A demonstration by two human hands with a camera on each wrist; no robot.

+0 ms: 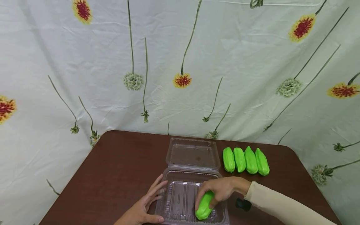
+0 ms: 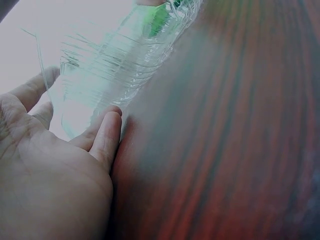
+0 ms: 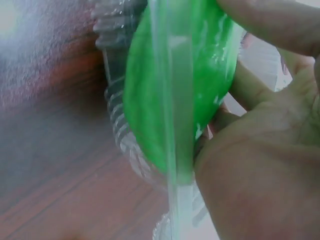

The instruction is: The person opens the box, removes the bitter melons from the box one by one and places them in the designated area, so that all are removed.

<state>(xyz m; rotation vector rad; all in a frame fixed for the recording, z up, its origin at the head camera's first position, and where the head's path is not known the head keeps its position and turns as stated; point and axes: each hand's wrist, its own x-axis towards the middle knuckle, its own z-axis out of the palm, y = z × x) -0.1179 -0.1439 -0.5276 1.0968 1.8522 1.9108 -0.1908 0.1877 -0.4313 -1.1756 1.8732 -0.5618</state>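
Observation:
A clear plastic clamshell box (image 1: 180, 200) lies on the table with its lid (image 1: 194, 153) folded back. Inside its right half, my right hand (image 1: 220, 189) grips a bright green, ridged, oblong fruit or vegetable (image 1: 204, 207) between thumb and fingers. The right wrist view shows this green piece (image 3: 145, 95) through the box's clear wall. At the box's left side, my left hand (image 1: 142, 206) has its fingers spread and fairly straight against the edge, thumb toward the near corner. In the left wrist view, the left hand's fingertips touch the ribbed plastic wall (image 2: 110, 60).
Several similar green pieces (image 1: 251, 161) stand in a row right of the lid, on the dark brown table (image 1: 121, 168). Behind the table hangs a white cloth (image 1: 168, 53) with printed flowers. A small black object (image 1: 243, 204) shows beneath the right wrist.

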